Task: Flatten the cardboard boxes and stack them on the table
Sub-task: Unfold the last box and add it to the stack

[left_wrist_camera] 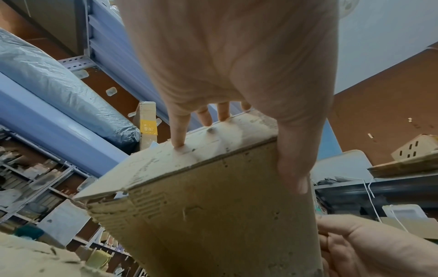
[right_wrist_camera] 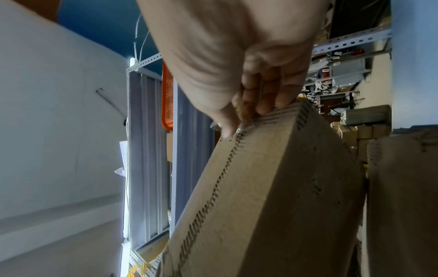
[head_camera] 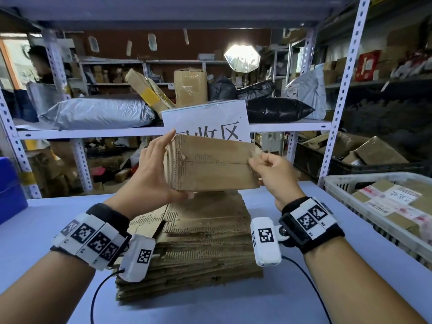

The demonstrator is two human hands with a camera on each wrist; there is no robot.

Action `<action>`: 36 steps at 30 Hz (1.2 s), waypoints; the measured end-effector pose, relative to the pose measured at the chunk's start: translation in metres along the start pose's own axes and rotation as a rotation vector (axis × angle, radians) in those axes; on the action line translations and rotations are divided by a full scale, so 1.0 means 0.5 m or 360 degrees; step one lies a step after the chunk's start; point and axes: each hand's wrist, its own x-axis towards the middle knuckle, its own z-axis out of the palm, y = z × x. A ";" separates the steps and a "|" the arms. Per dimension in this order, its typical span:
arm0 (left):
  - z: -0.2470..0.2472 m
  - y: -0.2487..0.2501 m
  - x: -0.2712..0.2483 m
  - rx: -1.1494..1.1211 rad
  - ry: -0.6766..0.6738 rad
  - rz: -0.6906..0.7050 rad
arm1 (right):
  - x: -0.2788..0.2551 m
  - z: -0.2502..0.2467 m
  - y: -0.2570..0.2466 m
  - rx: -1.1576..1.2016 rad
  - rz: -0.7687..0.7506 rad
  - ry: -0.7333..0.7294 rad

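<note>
Now I hold box (head_camera: 208,163) above stack (head_camera: 194,242), long axis sideways; left hand (head_camera: 149,169) clasps left end, right hand (head_camera: 273,174) pinches right edge.

stack (head_camera: 198,242): far end behind box (head_camera: 208,164) | sign (head_camera: 205,120): lower text covered by box

The cardboard box (head_camera: 208,166) between the fingers (head_camera: 163,142) is dull brown, its skin scuffed into rows of darker corrugated dashes near the corners, and the stack of flattened boxes (head_camera: 194,244) below the fingers is the same brown with the same ribbed streaks. Behind the fingers a white sign (head_camera: 207,121) bears large black characters, and the counter (head_camera: 46,230) under them is pale lavender-blue. Beyond the right-hand fingers stands a white crate (head_camera: 346,181) holding brown parcels with white, red-marked labels; both wristbands (head_camera: 93,239) are black with black-and-white square-patterned tags.
</note>
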 end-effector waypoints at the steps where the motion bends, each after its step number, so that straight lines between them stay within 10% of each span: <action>1: 0.000 -0.002 0.001 0.0011 -0.0002 -0.0004 | 0.001 -0.001 0.003 0.0007 -0.0009 0.0019; 13: -0.015 -0.014 -0.003 0.0128 -0.0087 -0.0030 | -0.018 -0.024 -0.002 0.0439 0.0349 -0.0025; 36: -0.018 0.008 -0.030 0.0453 -0.0009 0.0004 | -0.078 -0.017 -0.040 0.0395 0.0269 -0.0070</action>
